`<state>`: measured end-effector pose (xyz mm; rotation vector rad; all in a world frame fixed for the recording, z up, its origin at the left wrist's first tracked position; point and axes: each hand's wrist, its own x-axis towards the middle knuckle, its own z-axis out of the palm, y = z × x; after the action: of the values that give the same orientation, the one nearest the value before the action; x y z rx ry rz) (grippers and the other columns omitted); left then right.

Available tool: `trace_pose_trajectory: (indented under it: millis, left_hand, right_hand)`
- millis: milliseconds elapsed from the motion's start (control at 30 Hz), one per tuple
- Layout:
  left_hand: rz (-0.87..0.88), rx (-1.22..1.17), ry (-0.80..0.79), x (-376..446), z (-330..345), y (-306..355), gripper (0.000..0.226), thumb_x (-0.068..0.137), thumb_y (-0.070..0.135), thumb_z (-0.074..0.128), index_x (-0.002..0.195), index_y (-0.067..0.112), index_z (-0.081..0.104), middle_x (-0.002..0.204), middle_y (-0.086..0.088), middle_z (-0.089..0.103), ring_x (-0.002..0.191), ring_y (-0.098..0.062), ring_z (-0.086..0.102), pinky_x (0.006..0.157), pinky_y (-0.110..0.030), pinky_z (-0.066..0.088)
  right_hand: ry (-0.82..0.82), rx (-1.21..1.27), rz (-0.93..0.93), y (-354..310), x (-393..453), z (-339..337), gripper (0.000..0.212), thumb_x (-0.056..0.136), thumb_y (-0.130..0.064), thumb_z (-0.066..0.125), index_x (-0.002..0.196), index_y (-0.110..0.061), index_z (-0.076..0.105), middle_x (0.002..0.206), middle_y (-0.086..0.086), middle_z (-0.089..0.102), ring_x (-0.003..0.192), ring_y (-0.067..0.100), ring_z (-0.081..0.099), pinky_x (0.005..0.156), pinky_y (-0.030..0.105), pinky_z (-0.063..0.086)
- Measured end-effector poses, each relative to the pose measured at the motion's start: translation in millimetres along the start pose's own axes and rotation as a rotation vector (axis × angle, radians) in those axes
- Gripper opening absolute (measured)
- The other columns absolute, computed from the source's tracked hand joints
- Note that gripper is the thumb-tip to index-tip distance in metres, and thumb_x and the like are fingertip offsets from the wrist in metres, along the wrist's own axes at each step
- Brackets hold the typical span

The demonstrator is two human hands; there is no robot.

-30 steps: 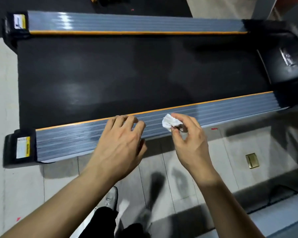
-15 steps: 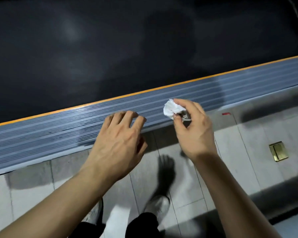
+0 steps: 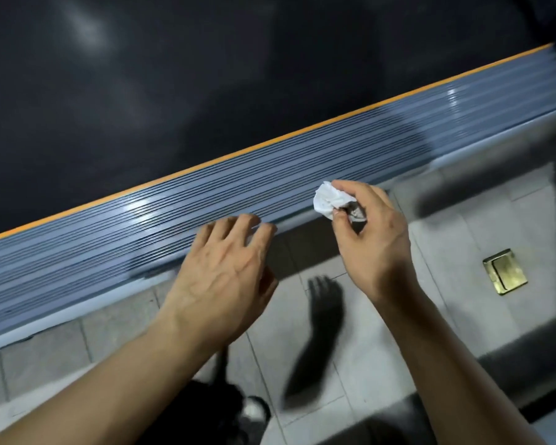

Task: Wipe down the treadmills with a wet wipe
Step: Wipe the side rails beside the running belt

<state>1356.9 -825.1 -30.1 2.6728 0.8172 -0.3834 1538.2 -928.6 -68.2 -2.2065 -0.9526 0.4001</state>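
A treadmill's grey ribbed side rail (image 3: 270, 187), edged by an orange strip (image 3: 302, 128), runs on a long diagonal from lower left to upper right beside the dark belt (image 3: 206, 75). The left hand (image 3: 225, 277), fingers straight and relaxed and holding nothing, reaches to the rail's near edge. To its right, the right hand (image 3: 371, 239) has its grip pinched on a crumpled white wet wipe (image 3: 328, 200), which sticks out left of the fingertips over the rail's near edge; a brass floor plate (image 3: 504, 271) lies right of the grip.
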Motion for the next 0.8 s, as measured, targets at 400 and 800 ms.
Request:
trace_pose_trajectory:
  millis: [400,800]
  left_hand:
    - [0.136,0.004,0.029,188,-5,102,0.052,0.095,0.048,0.045,0.139,0.021,0.040,0.138,-0.006,0.045,0.127,-0.030,0.043,0.106,-0.045,0.036]
    - [0.166,0.016,0.216,340,37,201,0.072,0.091,0.049,0.023,0.149,0.012,0.046,0.155,-0.016,0.045,0.142,-0.041,0.042,0.116,-0.052,0.035]
  right_hand:
    - [0.060,-0.068,-0.016,99,141,-81,0.035,0.090,-0.007,0.062,0.123,-0.017,0.067,0.118,0.000,0.065,0.105,0.008,0.062,0.097,0.023,0.049]
    - [0.072,-0.117,-0.102,222,235,-145,0.036,0.093,-0.010,0.060,0.125,-0.026,0.065,0.118,-0.007,0.061,0.102,0.006,0.058,0.091,0.011,0.042]
